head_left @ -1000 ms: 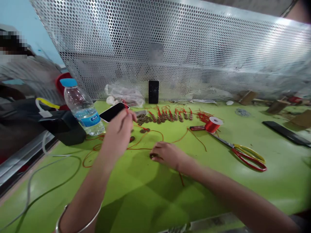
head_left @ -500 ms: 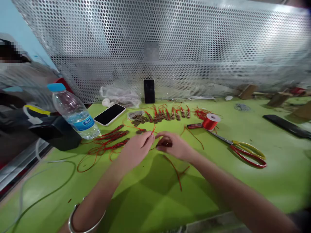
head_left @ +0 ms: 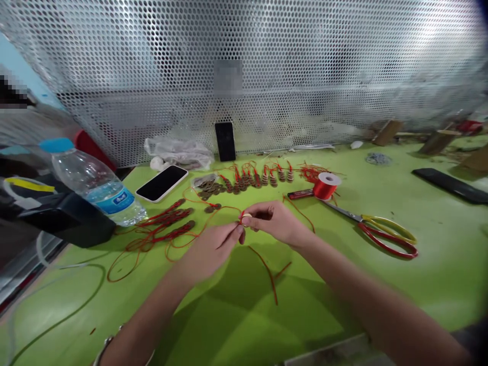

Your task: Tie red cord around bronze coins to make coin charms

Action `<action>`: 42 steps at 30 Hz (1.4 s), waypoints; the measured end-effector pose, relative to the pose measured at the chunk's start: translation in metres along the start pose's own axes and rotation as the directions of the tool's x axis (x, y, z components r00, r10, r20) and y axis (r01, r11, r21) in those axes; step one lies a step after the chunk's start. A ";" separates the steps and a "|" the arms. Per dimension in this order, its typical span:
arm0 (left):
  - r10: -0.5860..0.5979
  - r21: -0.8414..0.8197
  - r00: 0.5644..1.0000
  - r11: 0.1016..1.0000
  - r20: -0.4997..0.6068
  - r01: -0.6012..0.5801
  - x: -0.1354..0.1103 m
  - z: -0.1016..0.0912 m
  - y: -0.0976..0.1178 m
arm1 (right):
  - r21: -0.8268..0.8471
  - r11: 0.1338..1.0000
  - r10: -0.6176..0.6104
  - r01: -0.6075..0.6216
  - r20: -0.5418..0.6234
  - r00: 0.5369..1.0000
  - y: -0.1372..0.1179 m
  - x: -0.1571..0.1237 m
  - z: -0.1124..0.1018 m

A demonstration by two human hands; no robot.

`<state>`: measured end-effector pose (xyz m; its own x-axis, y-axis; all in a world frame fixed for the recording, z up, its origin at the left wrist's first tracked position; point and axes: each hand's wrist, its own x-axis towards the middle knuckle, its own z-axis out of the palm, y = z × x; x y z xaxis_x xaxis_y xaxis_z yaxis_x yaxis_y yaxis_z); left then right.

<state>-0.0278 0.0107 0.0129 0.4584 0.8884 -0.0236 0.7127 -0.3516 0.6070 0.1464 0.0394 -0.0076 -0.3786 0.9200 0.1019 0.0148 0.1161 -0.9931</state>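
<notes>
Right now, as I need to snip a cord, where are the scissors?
In the head view, the red-and-yellow-handled scissors lie on the green table to the right of the right hand, blades pointing toward the spool of red thread.

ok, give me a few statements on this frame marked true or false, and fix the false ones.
1. The right hand pinches a small coin-like disc, close to the left hand's fingertips. True.
2. Both scissor handles are red. False: the scissors have one red handle and one yellow.
3. One phone lies flat while another stands near the perforated panel. True.
4. The water bottle is uncapped. False: the bottle has its blue cap on.
5. The spool of red thread is on the table. True.
</notes>
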 end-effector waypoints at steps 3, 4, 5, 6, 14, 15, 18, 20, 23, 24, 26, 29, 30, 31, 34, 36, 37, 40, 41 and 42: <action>0.011 -0.020 1.000 1.000 0.008 -0.011 0.000 0.003 -0.001 | -0.006 1.000 -0.025 0.026 0.066 0.998 -0.003 -0.002 -0.001; 0.009 -0.032 1.000 0.999 0.016 -0.009 0.000 0.004 -0.001 | -0.011 0.999 -0.029 0.030 0.075 0.997 -0.003 -0.002 -0.001; 0.007 -0.047 1.000 0.999 0.022 -0.006 0.000 0.004 -0.001 | -0.020 0.999 -0.030 0.031 0.076 0.997 -0.003 -0.002 -0.002; 0.005 -0.064 1.000 0.998 0.027 -0.003 0.001 0.004 -0.001 | -0.031 0.999 -0.028 0.031 0.073 0.997 -0.002 -0.002 -0.002; -0.012 -0.118 1.000 0.993 0.010 0.014 0.000 0.002 0.001 | -0.114 0.993 -0.030 0.035 0.044 0.999 0.001 -0.001 -0.003; -0.017 -0.123 1.000 0.992 0.010 0.018 0.000 0.002 0.000 | -0.129 0.991 -0.032 0.036 0.034 0.999 0.001 -0.002 -0.003; -0.026 -0.117 1.000 0.993 0.007 0.027 0.000 0.003 0.001 | -0.189 0.981 -0.047 0.050 0.017 0.999 0.000 -0.003 -0.004; -0.016 -0.096 1.000 0.995 -0.004 0.015 0.000 0.003 0.001 | -0.206 0.976 -0.065 0.071 0.035 0.997 -0.002 -0.004 -0.004; -0.015 -0.053 0.999 0.999 -0.052 0.012 0.000 0.002 0.002 | -0.207 0.975 -0.078 0.082 0.026 0.997 -0.003 -0.003 -0.005; -0.028 -0.037 0.997 0.999 -0.076 0.026 0.000 0.001 0.001 | -0.211 0.974 -0.076 0.075 0.005 0.997 -0.003 -0.003 -0.005; -0.066 -0.005 0.989 0.998 -0.132 0.066 0.000 -0.002 0.000 | -0.212 0.975 -0.068 0.059 -0.034 0.997 -0.002 -0.001 -0.005; -0.092 0.050 0.973 0.993 -0.210 0.104 -0.001 -0.005 0.001 | -0.184 0.982 -0.066 0.052 -0.074 0.995 0.001 0.000 -0.005; -0.090 0.075 0.970 0.991 -0.226 0.109 -0.002 -0.006 0.002 | -0.168 0.984 -0.067 0.050 -0.096 0.993 0.002 0.000 -0.005; -0.086 0.102 0.969 0.988 -0.230 0.112 -0.002 -0.005 0.003 | -0.154 0.987 -0.069 0.049 -0.125 0.990 0.003 0.000 -0.004; -0.079 0.147 0.981 0.983 -0.178 0.106 -0.002 -0.002 0.007 | -0.128 0.990 -0.081 0.056 -0.195 0.978 0.002 -0.003 0.000; -0.085 0.131 0.987 0.986 -0.134 0.103 -0.002 0.000 0.009 | -0.147 0.986 -0.112 0.082 -0.210 0.971 0.001 -0.006 0.003; -0.091 0.121 0.988 0.987 -0.122 0.106 -0.002 0.002 0.010 | -0.166 0.981 -0.132 0.098 -0.210 0.969 0.000 -0.008 0.005; -0.105 0.106 0.987 0.987 -0.120 0.117 -0.002 0.004 0.011 | -0.231 0.963 -0.188 0.138 -0.213 0.959 -0.001 -0.012 0.011; -0.107 0.104 0.987 0.987 -0.122 0.120 -0.002 0.004 0.011 | -0.257 0.956 -0.201 0.144 -0.211 0.956 -0.002 -0.013 0.012; -0.107 0.101 0.986 0.988 -0.128 0.121 -0.002 0.004 0.011 | -0.284 0.947 -0.215 0.152 -0.207 0.954 -0.002 -0.014 0.014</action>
<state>-0.0185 0.0043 0.0167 0.3077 0.9514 0.0128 0.8126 -0.2698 0.5167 0.1390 0.0210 -0.0074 -0.1728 0.9306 0.3228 0.2192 0.3558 -0.9085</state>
